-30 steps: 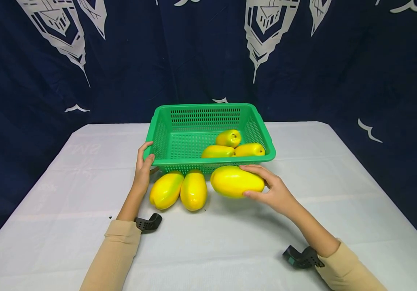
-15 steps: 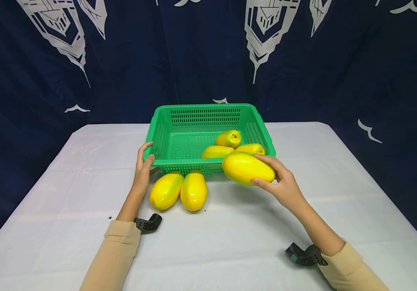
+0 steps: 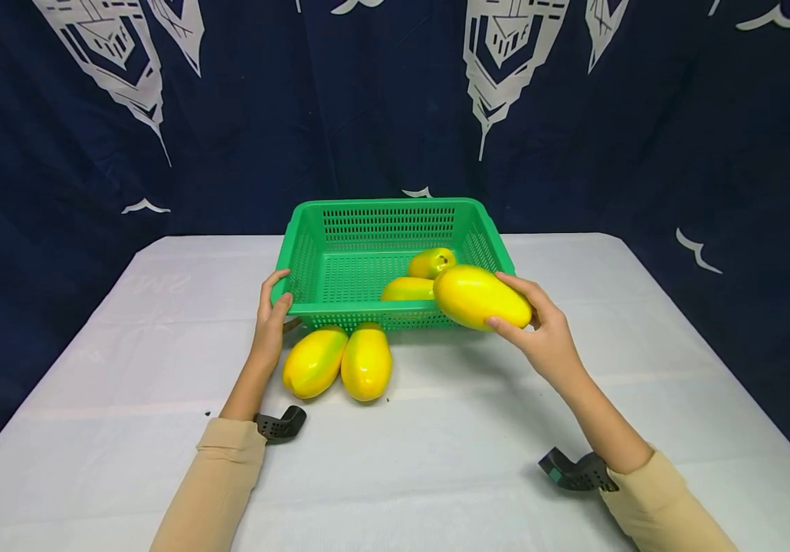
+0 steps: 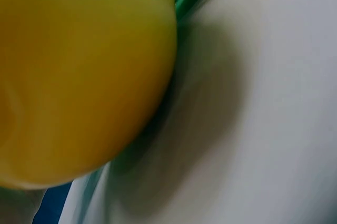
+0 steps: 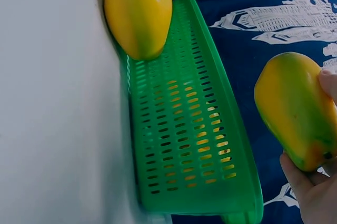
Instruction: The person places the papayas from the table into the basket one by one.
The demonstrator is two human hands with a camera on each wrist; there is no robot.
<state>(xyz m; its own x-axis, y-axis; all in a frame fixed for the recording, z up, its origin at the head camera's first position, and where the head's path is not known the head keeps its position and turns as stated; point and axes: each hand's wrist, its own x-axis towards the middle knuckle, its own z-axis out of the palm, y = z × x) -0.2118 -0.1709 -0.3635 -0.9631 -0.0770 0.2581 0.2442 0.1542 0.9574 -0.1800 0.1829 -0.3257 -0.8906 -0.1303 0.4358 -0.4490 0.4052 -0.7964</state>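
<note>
My right hand (image 3: 548, 337) pinches a yellow papaya (image 3: 480, 297) between thumb and fingers, holding it over the front right rim of a green plastic basket (image 3: 374, 308). From the right wrist, green patches show on this papaya (image 5: 295, 105), above the basket's rim. My left hand (image 3: 270, 322) grips the basket's left front corner. Inside, toward the right, lie a papaya (image 3: 429, 262) and another papaya (image 3: 407, 289); the held one hides part of that area. Two more papayas, a left one (image 3: 313, 362) and a right one (image 3: 367, 363), lie before the basket. A papaya (image 4: 79, 71) fills much of the left wrist view.
A white cloth (image 3: 395, 475) covers the table. Behind the table hangs a dark blue curtain (image 3: 381, 100) with white drawings. Black wrist devices, a left one (image 3: 282, 424) and a right one (image 3: 577, 469), sit at the sleeve cuffs.
The right hand has raised the papaya and carried it rightward and away, from in front of the basket to above its rim. The left hand and the basket stay in place.
</note>
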